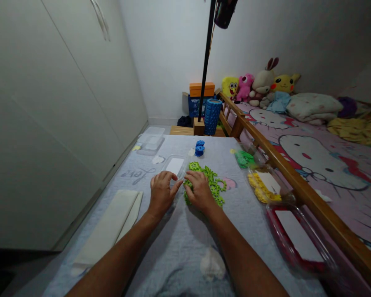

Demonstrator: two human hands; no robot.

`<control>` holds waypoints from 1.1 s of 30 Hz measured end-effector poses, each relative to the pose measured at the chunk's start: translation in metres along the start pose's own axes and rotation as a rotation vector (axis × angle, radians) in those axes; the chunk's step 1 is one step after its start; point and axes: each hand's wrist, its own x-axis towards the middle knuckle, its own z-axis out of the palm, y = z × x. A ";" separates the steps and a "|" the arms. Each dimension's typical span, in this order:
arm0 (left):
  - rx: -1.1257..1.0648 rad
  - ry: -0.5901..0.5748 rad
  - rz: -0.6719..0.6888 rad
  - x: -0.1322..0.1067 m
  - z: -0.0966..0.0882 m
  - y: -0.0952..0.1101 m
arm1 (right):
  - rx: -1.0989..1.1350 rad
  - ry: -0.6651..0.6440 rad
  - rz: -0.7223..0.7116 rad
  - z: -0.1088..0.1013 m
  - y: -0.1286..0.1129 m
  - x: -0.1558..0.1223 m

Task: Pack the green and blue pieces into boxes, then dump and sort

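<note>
My left hand (162,189) hovers at the near edge of a clear plastic container (166,164) with a white paper in it. Its thumb and fingers are curved and apart, with nothing seen between them. Just to its right, my right hand (200,189) has its thumb and fingertips around a lime-green interlocking piece (188,183). More lime-green pieces (215,190) lie in a loose pile under and beside the right hand, partly hidden by it. Beyond the pile stand blue notched pieces (199,148), grouped together.
Along the right edge sit clear boxes with green pieces (244,159), yellow pieces (259,187) and a red box with white paper (298,235). A folded cream cloth (111,222) lies left; a clear lid or tray (153,138) is far left. A wooden bed rail (284,181) borders the table.
</note>
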 end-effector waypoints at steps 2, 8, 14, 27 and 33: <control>-0.010 0.007 -0.016 -0.002 0.001 0.000 | -0.028 -0.007 0.011 0.003 0.000 -0.002; -0.070 0.042 -0.019 -0.005 0.003 -0.001 | -0.117 -0.062 0.011 0.005 -0.002 -0.008; -0.144 0.161 -0.033 -0.004 -0.003 0.002 | -0.211 -0.097 -0.004 0.014 -0.001 -0.009; -0.622 0.580 -0.381 0.035 -0.023 -0.046 | -0.231 -0.181 -0.001 0.007 -0.001 -0.009; -0.998 0.713 -0.687 0.036 -0.006 -0.070 | -0.199 -0.183 0.005 -0.002 0.000 -0.009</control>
